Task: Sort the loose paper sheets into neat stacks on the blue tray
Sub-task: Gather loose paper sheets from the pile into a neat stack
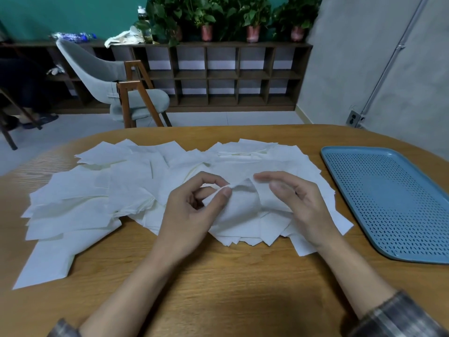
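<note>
Wooden table (218, 276), rounded at its far edge, carries the whole job in a room backed by a teal wall, a low cubby shelf (218, 76) topped with potted plants (206, 18), and a grey chair (109, 81) pulled away from the far side. At the middle of the surface, the person's left hand (192, 212) pinches the raised corner of one white paper sheet (243, 200) between thumb and forefinger, lifting it clear of the pile. The right hand (296, 200) hovers just beside that corner, fingers loosely spread and holding nothing, with its heel resting on the sheets below. Around both hands, the loose paper sheets (97, 190) sprawl in an overlapping heap from the left part of the table to near the tray, corners pointing every way, none squared up. The blue tray (340, 152), perforated and lying at the right edge of the table, sits apart from the heap and holds no paper. Judged from this, sorting has barely begun: a first sheet is being separated, no stack exists yet, and the entire pile remains to be gathered, aligned and moved across.
</note>
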A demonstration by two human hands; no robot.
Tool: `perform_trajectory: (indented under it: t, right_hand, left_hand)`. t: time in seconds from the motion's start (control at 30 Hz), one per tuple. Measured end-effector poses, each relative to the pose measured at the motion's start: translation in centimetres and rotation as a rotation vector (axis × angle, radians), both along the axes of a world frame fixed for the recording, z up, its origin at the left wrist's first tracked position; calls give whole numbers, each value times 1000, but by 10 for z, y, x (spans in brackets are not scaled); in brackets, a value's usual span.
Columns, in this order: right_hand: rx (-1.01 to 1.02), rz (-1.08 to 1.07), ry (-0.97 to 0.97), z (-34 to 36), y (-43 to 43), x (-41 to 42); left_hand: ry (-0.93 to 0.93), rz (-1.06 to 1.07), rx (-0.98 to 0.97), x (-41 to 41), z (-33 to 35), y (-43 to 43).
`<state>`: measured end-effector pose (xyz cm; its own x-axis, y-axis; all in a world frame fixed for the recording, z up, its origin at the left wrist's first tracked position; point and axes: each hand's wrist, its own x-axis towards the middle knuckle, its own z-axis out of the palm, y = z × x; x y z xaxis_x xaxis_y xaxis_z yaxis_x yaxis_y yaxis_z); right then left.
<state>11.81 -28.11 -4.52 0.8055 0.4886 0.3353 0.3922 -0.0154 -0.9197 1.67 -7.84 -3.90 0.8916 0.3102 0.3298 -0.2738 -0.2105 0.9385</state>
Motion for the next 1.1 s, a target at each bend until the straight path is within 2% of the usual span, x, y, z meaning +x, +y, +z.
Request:
perform_trajectory:
  t: [0.13, 0.23, 0.3, 0.37, 0.5, 0.67, 0.93, 1.1]
  right_hand:
    - [-33, -10, 39, -1, 6, -8]
    - [6, -92, 86, -1, 7, -6]
    - [31, -149, 105, 2, 6, -5]
    - [33, -177, 113, 2, 6, -4]
    - [68, -213, 176, 1, 6, -1]
    - [50, -49, 248, 2, 3, -3]
    - [-74, 132, 228, 0, 6, -9]
    - [-135, 126, 153, 2, 9, -11]
  left_hand:
    - [62, -32, 56, 2, 0, 0]
    - [162, -139, -10, 0, 3, -3]
    - [204, -197, 33, -1, 3, -2]
    - [205, -208, 70, -1, 2, -2]
    - [117, -103, -23, 0, 4, 3]
    - [56, 86, 40, 0, 10, 9]
    - [132, -48, 133, -1, 11, 10]
    - [153, -65, 160, 0, 10, 11]
